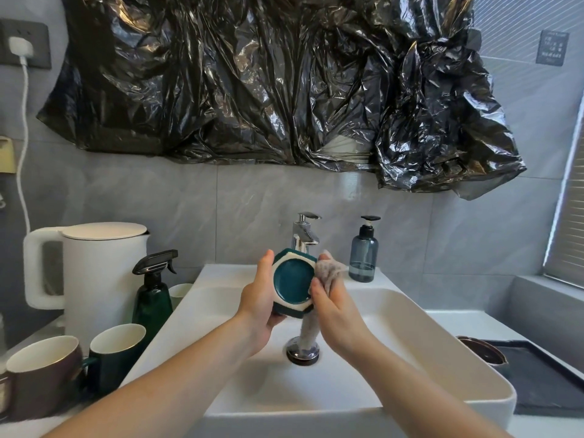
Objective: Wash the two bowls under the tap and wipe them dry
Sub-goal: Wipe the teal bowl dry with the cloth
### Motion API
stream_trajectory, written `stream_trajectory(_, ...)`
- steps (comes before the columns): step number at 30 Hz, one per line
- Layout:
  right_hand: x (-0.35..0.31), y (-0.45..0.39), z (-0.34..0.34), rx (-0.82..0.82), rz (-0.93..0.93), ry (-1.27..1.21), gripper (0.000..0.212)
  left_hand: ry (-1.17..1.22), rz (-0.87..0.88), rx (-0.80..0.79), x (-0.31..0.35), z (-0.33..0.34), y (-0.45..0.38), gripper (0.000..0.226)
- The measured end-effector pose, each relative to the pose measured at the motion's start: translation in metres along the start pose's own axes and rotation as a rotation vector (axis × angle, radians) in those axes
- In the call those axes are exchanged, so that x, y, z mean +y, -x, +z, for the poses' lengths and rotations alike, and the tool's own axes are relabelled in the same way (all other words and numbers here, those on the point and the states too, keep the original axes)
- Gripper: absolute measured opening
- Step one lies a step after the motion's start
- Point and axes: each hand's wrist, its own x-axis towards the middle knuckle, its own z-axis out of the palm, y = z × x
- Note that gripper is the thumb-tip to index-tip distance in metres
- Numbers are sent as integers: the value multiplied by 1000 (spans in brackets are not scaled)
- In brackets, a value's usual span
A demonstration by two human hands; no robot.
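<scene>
Above the white rectangular ceramic basin (363,314), just in front of the chrome tap (304,236), the left hand (259,298) grips a small teal bowl with a white hexagonal rim (294,284), fingers curled round its left side and underside, the bowl tipped so its round inside faces the camera. The right hand (336,311) pinches a grey fluffy cloth (327,275) against the bowl's right edge, a tail of the cloth hanging down to the chrome drain plug (301,352). To the right of the tap stands a translucent blue pump bottle (363,252) (no label readable). On the left counter sit a white kettle (94,273), a dark green spray bottle (153,292), a green mug (117,352) and a brown mug (41,374). A dark sign (551,47) on the far right wall carries writing too small to read. At the right, a brown dish (482,349) lies on a dark mat (546,377).
</scene>
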Motion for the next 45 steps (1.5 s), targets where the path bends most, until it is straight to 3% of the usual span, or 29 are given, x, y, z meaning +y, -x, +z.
stream_trajectory(2, 5, 0, -3, 0, -116, 167, 37, -57, -17, -9, -2, 0, 0, 59)
stream_trajectory(6, 7, 2, 1, -45, -145, 537, 73, -92, -24, -1, -1, 1, 0, 61)
stream_trajectory(10, 1, 8, 8, -170, -336, 826, 71, -10, -36, 40, 2, -4, -5, 69)
stream_trajectory(13, 1, 7, 9, -195, -386, 870, 70, 72, -34, 78, 6, -6, -7, 66)
stream_trajectory(15, 1, 4, 11, -151, -383, 800, 71, 146, -25, 92, 10, -6, -5, 63)
stream_trajectory(18, 0, 2, 18, -115, -266, 469, 67, 251, 14, 97, 15, -7, -6, 62)
stream_trajectory(20, 0, 3, 20, -108, -83, 312, 54, 293, 35, 102, 17, -9, -7, 63)
stream_trajectory(23, 1, 7, 18, -137, 186, 293, 25, 283, 60, 70, 16, -8, -7, 65)
stream_trajectory(31, -5, 8, 12, -283, 523, -289, 31, 75, 181, 60, 11, 1, -9, 55)
stream_trajectory(33, -5, 5, 10, -237, 568, -404, 31, -7, 248, 88, 11, -1, -9, 57)
stream_trajectory(35, -2, -1, 5, -99, 576, -501, 32, -131, 325, 88, 8, -5, -11, 64)
stream_trajectory(37, -5, -5, -2, 41, 549, -562, 38, -282, 425, 69, 6, -8, -8, 57)
stream_trajectory(42, -4, -6, -13, 213, 528, -463, 40, -627, 544, -63, -5, -8, 2, 57)
stream_trajectory(45, -10, -5, -16, 200, 456, -368, 40, -827, 624, -113, -9, -11, 4, 56)
